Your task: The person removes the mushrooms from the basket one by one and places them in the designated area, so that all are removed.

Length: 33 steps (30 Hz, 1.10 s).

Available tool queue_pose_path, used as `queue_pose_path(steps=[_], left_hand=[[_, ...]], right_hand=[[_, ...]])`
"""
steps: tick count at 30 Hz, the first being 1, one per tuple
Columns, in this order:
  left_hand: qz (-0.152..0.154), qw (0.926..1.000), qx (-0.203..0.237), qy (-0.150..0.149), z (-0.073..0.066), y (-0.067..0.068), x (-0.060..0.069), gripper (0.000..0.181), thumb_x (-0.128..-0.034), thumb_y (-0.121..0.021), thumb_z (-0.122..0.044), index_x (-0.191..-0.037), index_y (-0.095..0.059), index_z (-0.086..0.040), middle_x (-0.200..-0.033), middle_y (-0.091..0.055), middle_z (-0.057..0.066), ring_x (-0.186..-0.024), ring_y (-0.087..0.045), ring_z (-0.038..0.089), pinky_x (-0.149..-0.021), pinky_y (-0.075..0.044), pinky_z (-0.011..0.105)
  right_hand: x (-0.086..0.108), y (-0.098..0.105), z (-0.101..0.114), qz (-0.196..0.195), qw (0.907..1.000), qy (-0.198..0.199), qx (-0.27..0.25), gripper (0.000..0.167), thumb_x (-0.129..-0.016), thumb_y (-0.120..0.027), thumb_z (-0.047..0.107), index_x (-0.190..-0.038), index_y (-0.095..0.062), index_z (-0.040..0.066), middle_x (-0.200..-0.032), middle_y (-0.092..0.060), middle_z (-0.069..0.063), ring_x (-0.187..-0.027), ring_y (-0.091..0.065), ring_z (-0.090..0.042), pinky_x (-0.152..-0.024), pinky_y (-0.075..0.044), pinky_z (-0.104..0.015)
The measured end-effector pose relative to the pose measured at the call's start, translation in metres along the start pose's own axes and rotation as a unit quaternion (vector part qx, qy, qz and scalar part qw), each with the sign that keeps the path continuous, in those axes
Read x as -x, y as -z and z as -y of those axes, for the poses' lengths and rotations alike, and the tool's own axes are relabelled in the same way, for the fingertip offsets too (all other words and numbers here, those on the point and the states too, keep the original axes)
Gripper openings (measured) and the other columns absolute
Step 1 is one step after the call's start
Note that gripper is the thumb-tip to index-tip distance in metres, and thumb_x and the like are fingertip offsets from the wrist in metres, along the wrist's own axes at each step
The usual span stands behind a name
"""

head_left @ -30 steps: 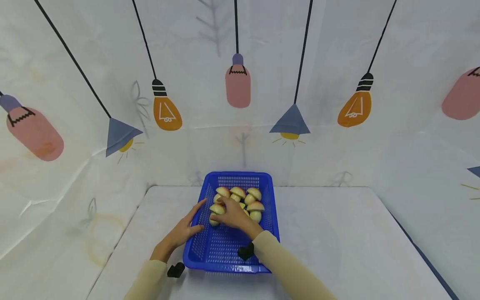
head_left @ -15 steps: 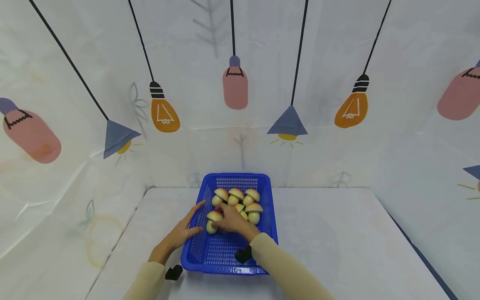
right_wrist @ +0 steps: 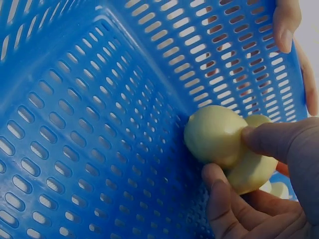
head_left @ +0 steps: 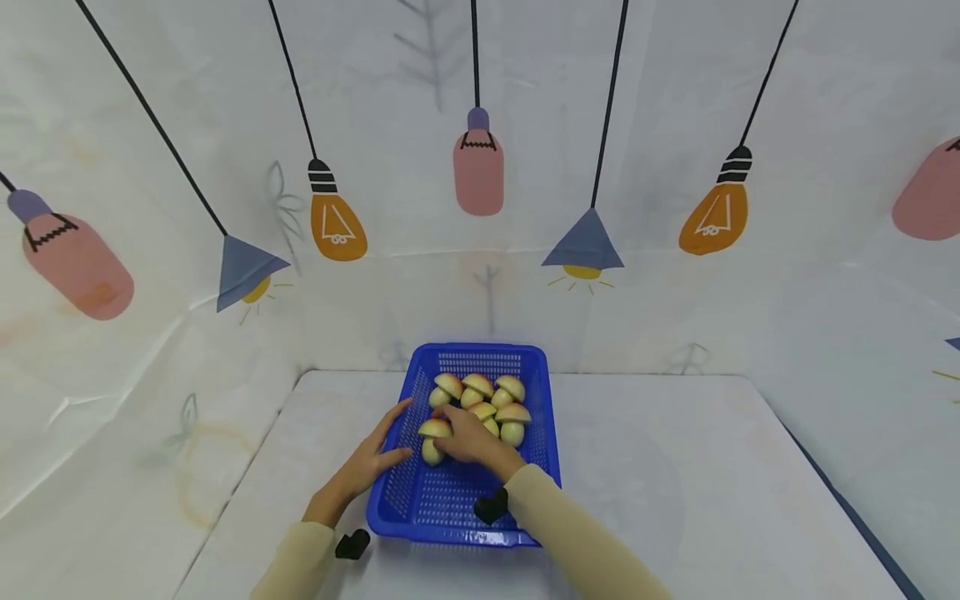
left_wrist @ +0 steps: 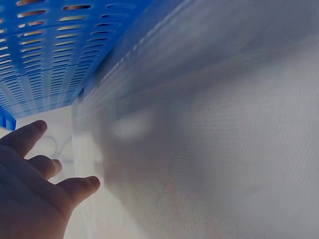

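Several mushroom-shaped pieces with tan-and-cream caps and pale round stems lie in a blue slotted basket point(head_left: 551, 417). My right hand point(head_left: 468, 437) is inside it, thumb and fingers pinching the nearest left mushroom point(head_left: 432, 451). The right wrist view shows this mushroom point(right_wrist: 214, 134) between the thumb and curled fingers of the right hand point(right_wrist: 269, 194), close to the basket's side wall. My left hand point(head_left: 360, 467) rests at the left rim, thumb and index finger spread. In the left wrist view the left hand point(left_wrist: 30, 184) is beside the outer basket wall point(left_wrist: 55, 55).
The basket stands on a white table point(head_left: 645, 467), against a white sheet backdrop point(head_left: 405, 308) printed with hanging lamps. More white tabletop extends on both sides of the basket. Dark devices are at both wrists.
My right hand and the left mushroom have shifted slightly toward the near end of the basket, and the middle mushroom behind shows more. My left hand stays at the rim.
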<state>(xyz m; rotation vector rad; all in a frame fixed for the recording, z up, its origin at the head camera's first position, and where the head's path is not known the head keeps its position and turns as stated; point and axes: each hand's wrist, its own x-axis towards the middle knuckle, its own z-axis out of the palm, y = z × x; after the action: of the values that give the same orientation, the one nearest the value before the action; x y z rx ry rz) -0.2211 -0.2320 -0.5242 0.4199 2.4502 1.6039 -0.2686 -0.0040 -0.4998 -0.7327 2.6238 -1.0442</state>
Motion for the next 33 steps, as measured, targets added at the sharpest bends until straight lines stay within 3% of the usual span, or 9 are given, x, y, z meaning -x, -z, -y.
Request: queue_pose_path(steps=[13,26,33], left_hand=[[0.004,0.9999,-0.002,0.01,-0.0017,-0.0006,0.0006,0.078,-0.0986,-0.061,-0.029,-0.163,-0.019,-0.037,-0.164,-0.03,0.025,-0.125,-0.059,0.042,-0.086,-0.058,0.05],[0.0,0.9999,-0.001,0.01,-0.0057,-0.001,0.0024,0.079,-0.097,-0.063,-0.029,-0.163,-0.021,-0.036,-0.166,-0.027,0.024,-0.13,-0.054,0.046,-0.088,-0.058,0.052],[-0.002,1.0,-0.001,-0.005,-0.0037,-0.0005,0.0011,0.078,-0.0995,-0.063,-0.028,-0.164,-0.02,-0.035,-0.168,-0.023,0.021,-0.136,-0.047,0.05,-0.09,-0.057,0.051]], right_hand=[[0.0019,-0.0004,0.0005,0.007,0.9994,0.027,0.022,0.042,-0.097,-0.071,0.025,-0.135,-0.062,0.008,-0.128,-0.07,-0.01,-0.111,-0.068,-0.025,-0.089,-0.054,-0.035],[0.002,0.001,-0.0013,0.011,0.9996,0.026,-0.003,0.039,-0.092,-0.078,0.026,-0.126,-0.065,0.011,-0.112,-0.069,-0.006,-0.091,-0.061,-0.013,-0.078,-0.05,-0.03],[0.0064,0.0057,0.0011,-0.002,0.9984,0.018,-0.053,0.037,-0.092,-0.076,0.02,-0.127,-0.067,0.012,-0.125,-0.068,-0.01,-0.111,-0.066,-0.027,-0.087,-0.055,-0.04]])
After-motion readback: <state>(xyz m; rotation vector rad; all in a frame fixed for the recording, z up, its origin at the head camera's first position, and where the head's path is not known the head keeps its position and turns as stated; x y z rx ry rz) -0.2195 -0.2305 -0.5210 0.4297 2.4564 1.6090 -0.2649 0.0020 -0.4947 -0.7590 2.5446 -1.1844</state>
